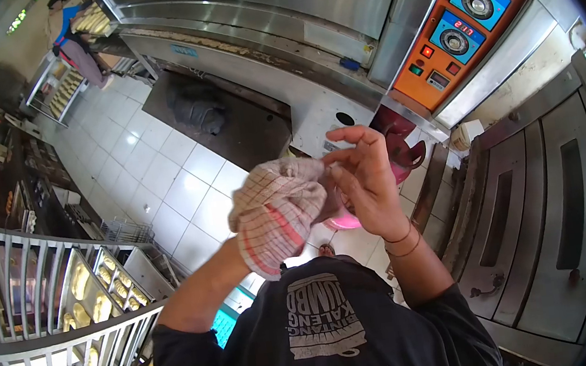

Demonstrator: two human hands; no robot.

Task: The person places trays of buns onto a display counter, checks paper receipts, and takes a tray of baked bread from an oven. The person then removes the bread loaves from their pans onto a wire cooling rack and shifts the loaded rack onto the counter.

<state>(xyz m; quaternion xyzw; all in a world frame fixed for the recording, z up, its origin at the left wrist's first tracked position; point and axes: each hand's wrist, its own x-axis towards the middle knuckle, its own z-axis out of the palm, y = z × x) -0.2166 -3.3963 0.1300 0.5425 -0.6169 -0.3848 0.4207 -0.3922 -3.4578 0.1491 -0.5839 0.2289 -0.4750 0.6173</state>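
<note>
A beige checked cloth (278, 207) with red stripes is wrapped and bunched over my left hand, so its fingers are hidden. Only the left forearm (207, 285) shows below the cloth. Close to the cloth's right side is my right hand (370, 184), palm turned inward, its fingers bent and apart. Its thumb and fingertips come up to the cloth's edge; whether they touch it I cannot make out. A blurred brownish patch shows between cloth and right hand. Both hands are raised in front of my chest.
An oven front (256, 4) with an orange control panel (461, 31) stands ahead. Metal doors (532, 227) are at the right. A rack (71, 338) holds trays of dough (78, 282) at the left. A pink gas cylinder (403, 155) stands below. A person (74, 41) works far left.
</note>
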